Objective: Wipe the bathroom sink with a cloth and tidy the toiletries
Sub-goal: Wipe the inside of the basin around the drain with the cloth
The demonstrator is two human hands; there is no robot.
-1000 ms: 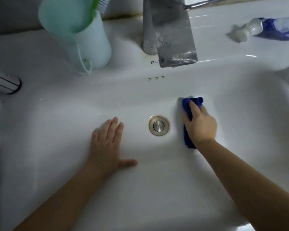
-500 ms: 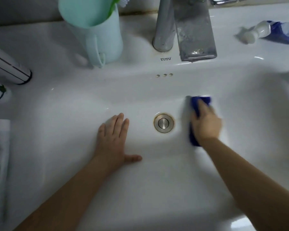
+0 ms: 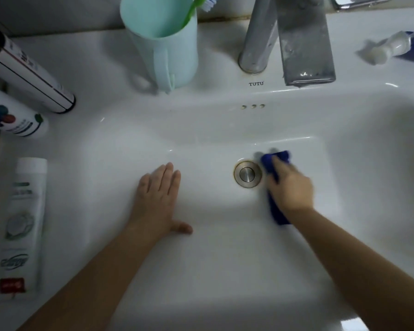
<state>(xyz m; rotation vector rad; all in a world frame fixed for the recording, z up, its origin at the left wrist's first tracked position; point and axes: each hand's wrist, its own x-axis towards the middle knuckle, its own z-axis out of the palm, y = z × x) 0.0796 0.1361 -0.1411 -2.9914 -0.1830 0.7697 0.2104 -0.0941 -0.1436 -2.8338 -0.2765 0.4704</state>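
White porcelain fills the view: a wide bathroom sink (image 3: 225, 271) under dim light, its faucet (image 3: 306, 51) spotted with water marks. Down on the basin floor, the right hand (image 3: 289, 189) holds a folded blue cloth (image 3: 279, 156) pressed to the porcelain, just beside the drain (image 3: 247, 174) on its right. The hand is smeared with motion, so I'd only guess that its fingers curl over the cloth's top edge. The left hand (image 3: 157, 199) lies flat on the basin floor left of the drain, fingers straight and together, thumb out, holding nothing.

None of the toiletries looks tidied yet. On the tabletop around the basin, a mint cup (image 3: 175, 56) with a green toothbrush (image 3: 194, 10) stands behind the basin, a toothpaste tube (image 3: 397, 45) lies at the far right, and a black-and-white can (image 3: 29, 75), a white bottle (image 3: 14, 123) and a pale tube (image 3: 24, 223) lie along the left.

The risks, to my eye: the braced palm could slide if the glazed slope is wet, and a wide sweep of the forearm up the left side might knock those loose containers into the bowl. The cloth's edge could also snag on the drain's raised rim.
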